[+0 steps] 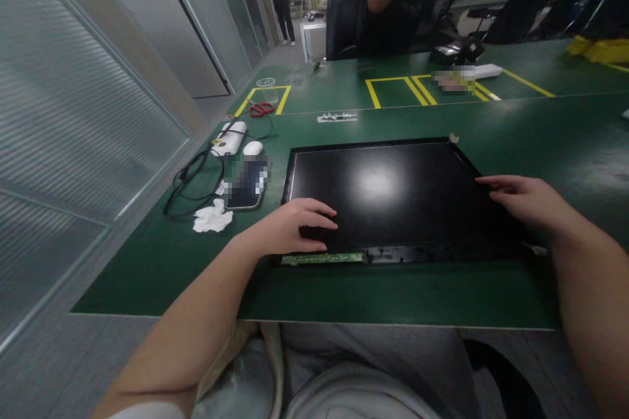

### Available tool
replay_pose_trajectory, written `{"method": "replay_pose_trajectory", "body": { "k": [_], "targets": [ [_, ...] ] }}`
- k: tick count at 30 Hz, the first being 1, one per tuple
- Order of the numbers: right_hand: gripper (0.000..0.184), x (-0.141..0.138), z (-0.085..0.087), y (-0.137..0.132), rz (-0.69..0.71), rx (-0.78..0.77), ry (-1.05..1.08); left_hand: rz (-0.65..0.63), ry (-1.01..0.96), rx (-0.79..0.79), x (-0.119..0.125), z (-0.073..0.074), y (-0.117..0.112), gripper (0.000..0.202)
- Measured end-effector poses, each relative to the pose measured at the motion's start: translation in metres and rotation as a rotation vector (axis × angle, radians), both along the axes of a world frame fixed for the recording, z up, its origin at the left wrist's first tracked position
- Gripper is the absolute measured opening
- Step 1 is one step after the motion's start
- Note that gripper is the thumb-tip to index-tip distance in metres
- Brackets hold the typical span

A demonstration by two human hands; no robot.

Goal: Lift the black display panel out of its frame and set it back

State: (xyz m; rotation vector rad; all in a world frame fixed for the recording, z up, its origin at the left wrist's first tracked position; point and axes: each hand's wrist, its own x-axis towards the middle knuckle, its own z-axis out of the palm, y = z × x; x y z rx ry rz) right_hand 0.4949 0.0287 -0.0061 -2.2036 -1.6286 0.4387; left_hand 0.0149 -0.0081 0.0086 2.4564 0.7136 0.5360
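A black flat display panel point(407, 190) lies face up on the green table in front of me, with light glaring off its surface. Along its near edge runs a thin green circuit board point(322, 258). Over the panel's near left part is my left hand point(299, 226), fingers apart and holding nothing; whether the fingertips touch the surface I cannot tell. At the panel's right edge, my right hand point(523, 196) has its fingers stretched out, the index fingertip at the frame. Small pale tabs stick out at the panel's far right and near right corners.
Left of the panel lie a phone point(248, 186), a white mouse-like object point(253, 148), a white box point(230, 137), black cables point(184, 177) and crumpled tissue point(213, 216). Red-handled scissors point(261, 109) and a white strip point(337, 117) lie farther back. Across the table is another person point(403, 6).
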Motion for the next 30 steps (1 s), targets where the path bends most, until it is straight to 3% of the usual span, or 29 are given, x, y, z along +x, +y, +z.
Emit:
{"method": "replay_pose_trajectory", "body": {
  "k": [3,5,9,12,15,19,25,30],
  "targets": [
    [0.049,-0.003,0.001,0.000,-0.077,-0.078,0.071,0.037,0.029,0.074,-0.001,-0.001,-0.001,0.039],
    [0.048,-0.001,0.000,0.001,-0.080,-0.062,0.081,0.133,0.066,0.139,0.000,-0.001,-0.003,0.041],
    [0.046,0.004,-0.005,0.004,-0.071,-0.022,0.099,0.508,0.218,0.263,0.000,-0.002,-0.002,0.048],
    [0.047,0.005,-0.005,0.005,-0.080,-0.039,0.104,0.819,0.354,0.244,-0.003,-0.005,0.004,0.058],
    [0.047,0.005,-0.004,0.005,-0.081,-0.059,0.085,1.004,0.439,0.205,-0.010,-0.007,0.013,0.062],
    [0.047,0.010,-0.008,0.007,-0.066,-0.057,0.074,1.095,0.480,0.183,-0.021,-0.009,0.024,0.066],
    [0.047,0.014,-0.011,0.008,-0.041,-0.043,0.066,1.089,0.503,0.103,-0.029,-0.016,0.030,0.065],
    [0.047,0.011,-0.010,0.008,-0.040,-0.060,0.072,1.086,0.495,0.134,-0.027,-0.017,0.028,0.063]
  ]
}}
